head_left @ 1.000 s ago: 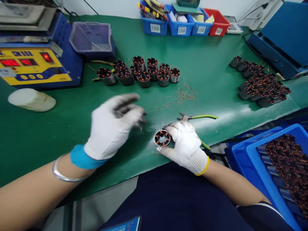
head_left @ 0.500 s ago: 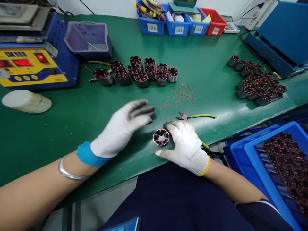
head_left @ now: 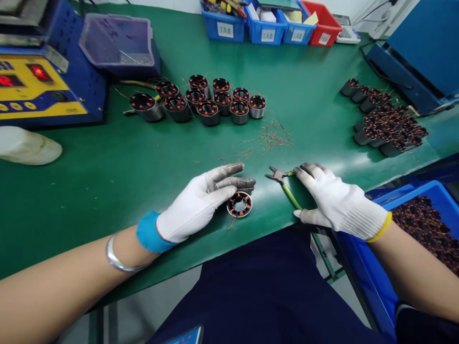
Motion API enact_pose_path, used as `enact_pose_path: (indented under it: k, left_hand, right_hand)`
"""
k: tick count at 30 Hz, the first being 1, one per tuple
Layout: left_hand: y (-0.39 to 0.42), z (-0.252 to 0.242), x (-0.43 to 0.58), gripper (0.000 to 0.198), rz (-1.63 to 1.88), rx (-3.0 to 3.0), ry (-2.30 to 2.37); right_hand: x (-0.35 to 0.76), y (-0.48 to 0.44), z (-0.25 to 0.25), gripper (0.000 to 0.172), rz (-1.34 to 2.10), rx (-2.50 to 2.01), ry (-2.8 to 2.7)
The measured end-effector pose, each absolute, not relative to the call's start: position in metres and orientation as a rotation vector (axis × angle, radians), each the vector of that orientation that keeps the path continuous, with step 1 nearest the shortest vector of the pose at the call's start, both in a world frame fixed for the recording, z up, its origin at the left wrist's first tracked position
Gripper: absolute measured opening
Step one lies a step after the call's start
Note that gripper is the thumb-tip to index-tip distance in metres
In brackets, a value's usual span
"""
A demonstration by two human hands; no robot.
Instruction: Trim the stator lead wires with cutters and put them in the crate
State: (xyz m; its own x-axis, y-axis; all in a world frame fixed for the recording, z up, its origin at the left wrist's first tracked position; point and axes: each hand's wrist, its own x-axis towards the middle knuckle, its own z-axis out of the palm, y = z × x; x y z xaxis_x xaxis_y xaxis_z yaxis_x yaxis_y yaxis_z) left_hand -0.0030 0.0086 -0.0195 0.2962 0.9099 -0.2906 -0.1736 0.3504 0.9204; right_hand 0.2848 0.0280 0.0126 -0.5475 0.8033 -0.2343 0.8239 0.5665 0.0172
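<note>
A ring-shaped stator with copper windings (head_left: 239, 205) stands upright near the table's front edge, a loose wire sticking out toward me. My left hand (head_left: 215, 193), in a white glove with grey fingertips, lies at its far left side. The fingers are stretched out, with the thumb at the rim; whether it touches is hard to tell. My right hand (head_left: 324, 198), also gloved, is on the green-handled diagonal cutters (head_left: 287, 186). Its thumb is at the end of the near handle and its fingers cover the far one. The cutters lie on the table with jaws parted.
Copper wire scraps (head_left: 270, 138) lie beyond the cutters. Several stators (head_left: 208, 112) stand behind them, and more (head_left: 389, 124) at the right. A blue crate (head_left: 419, 196) full of stators is at my right. A white bottle-like object (head_left: 30, 145) lies left, near a blue-and-yellow device (head_left: 43, 93).
My right hand has left the stator and moved right onto the cutters' handles. My left hand has come right, up to the stator. A wire on the stator now points toward me.
</note>
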Motion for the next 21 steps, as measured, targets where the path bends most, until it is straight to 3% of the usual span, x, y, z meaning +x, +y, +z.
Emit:
enact_pose_path:
  k: [4, 11, 16, 21]
  left_hand:
    - [0.007, -0.021, -0.004, 0.06, 0.887, 0.911, 0.996]
    - [0.006, -0.02, -0.001, 0.063, 0.911, 0.901, 1.007]
    - [0.006, -0.019, 0.002, 0.069, 0.936, 0.908, 1.021]
    - [0.005, -0.021, 0.001, 0.065, 0.952, 0.941, 1.018]
  right_hand:
    - [0.275, 0.026, 0.02, 0.078, 0.006, 1.329, 2.472]
    - [0.269, 0.028, 0.006, 0.041, 0.264, 1.428, 2.401]
    - [0.28, 0.047, -0.014, 0.065, 0.19, 1.345, 2.791]
    - [0.266, 0.051, 0.012, 0.069, 0.073, 1.214, 2.79]
